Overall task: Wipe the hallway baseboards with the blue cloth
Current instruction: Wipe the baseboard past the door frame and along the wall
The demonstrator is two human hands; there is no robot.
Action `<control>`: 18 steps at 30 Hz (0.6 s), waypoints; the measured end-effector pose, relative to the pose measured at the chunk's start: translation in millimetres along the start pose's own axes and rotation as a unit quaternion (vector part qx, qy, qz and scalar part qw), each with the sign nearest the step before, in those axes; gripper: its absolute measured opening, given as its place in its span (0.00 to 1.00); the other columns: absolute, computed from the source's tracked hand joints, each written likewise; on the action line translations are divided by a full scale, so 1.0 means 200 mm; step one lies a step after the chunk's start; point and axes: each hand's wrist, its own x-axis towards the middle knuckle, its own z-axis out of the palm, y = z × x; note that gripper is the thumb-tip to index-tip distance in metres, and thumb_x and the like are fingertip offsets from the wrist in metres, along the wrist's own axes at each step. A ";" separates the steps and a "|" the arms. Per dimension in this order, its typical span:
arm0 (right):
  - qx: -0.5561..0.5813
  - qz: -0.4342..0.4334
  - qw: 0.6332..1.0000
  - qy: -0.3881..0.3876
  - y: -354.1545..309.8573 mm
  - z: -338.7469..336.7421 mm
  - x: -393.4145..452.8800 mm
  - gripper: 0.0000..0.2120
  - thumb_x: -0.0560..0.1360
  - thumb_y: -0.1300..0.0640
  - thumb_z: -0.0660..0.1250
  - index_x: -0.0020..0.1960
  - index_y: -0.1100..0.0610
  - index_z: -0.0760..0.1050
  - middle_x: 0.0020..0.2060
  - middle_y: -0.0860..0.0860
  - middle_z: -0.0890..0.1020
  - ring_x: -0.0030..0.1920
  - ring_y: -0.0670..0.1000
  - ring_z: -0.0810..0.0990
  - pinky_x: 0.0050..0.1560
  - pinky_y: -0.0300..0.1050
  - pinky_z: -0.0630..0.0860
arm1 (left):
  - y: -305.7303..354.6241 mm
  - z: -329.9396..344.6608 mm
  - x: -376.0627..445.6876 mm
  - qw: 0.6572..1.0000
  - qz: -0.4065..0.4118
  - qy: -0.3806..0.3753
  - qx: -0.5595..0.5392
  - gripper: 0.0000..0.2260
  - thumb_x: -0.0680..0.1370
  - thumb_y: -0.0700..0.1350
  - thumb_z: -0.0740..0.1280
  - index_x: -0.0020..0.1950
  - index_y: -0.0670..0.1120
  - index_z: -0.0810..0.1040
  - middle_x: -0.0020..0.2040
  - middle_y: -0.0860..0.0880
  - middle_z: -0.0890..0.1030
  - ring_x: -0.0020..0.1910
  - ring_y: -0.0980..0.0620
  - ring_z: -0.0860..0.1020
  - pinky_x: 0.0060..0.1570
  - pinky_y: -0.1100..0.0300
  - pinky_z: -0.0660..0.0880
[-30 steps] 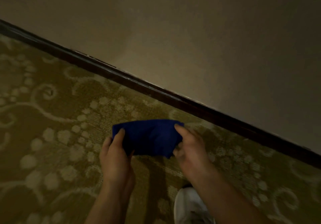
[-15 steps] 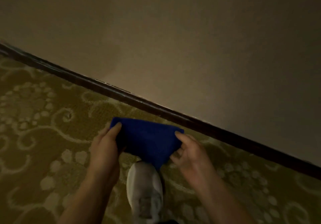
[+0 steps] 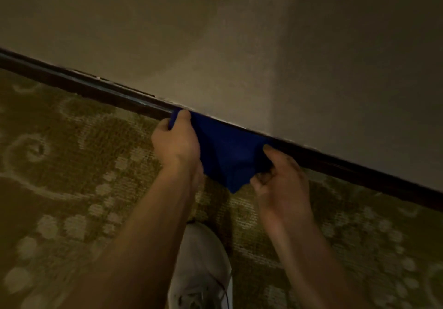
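Observation:
A folded blue cloth (image 3: 226,150) is stretched between both hands, its top edge lying along the dark baseboard (image 3: 96,88) where the beige wall meets the carpet. My left hand (image 3: 176,141) grips the cloth's left end, thumb on top. My right hand (image 3: 280,177) pinches the cloth's right end between thumb and fingers. The cloth's lower corner hangs down in a point over the carpet. The baseboard runs diagonally from upper left to lower right, and the cloth hides a short stretch of it.
Olive carpet (image 3: 72,165) with pale scroll and dot patterns covers the floor. The plain beige wall (image 3: 239,33) fills the upper half. A white sneaker (image 3: 203,265) stands on the carpet between my forearms.
Both hands have carried the cloth forward from above the carpet up to the baseboard. The view has come closer to the wall, and the white shoe now sits lower in the frame.

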 end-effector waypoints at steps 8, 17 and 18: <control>-0.037 -0.082 0.983 0.159 -0.10 -0.15 -0.05 0.11 0.76 0.59 0.70 0.58 0.58 0.80 0.54 0.54 0.85 0.54 0.53 0.84 0.48 0.46 0.81 | -0.19 0.15 -0.26 0.994 -0.019 -0.084 0.060 0.11 0.76 0.44 0.69 0.34 0.48 0.72 0.36 0.45 0.80 0.37 0.45 0.79 0.44 0.47 0.79; -0.091 -0.046 0.992 0.080 -0.04 -0.14 -0.08 0.04 0.75 0.59 0.72 0.47 0.60 0.80 0.47 0.54 0.86 0.49 0.53 0.84 0.55 0.49 0.80 | -0.16 0.19 -0.18 0.996 0.045 0.070 -0.026 0.10 0.77 0.44 0.66 0.36 0.49 0.72 0.37 0.50 0.78 0.39 0.49 0.77 0.45 0.55 0.76; -0.095 -0.061 0.989 0.095 -0.07 -0.20 -0.08 0.05 0.76 0.59 0.71 0.48 0.60 0.80 0.48 0.54 0.86 0.49 0.53 0.84 0.53 0.48 0.81 | -0.23 0.23 -0.23 0.996 0.055 0.064 -0.026 0.11 0.77 0.44 0.67 0.35 0.50 0.71 0.35 0.50 0.77 0.38 0.49 0.76 0.45 0.55 0.76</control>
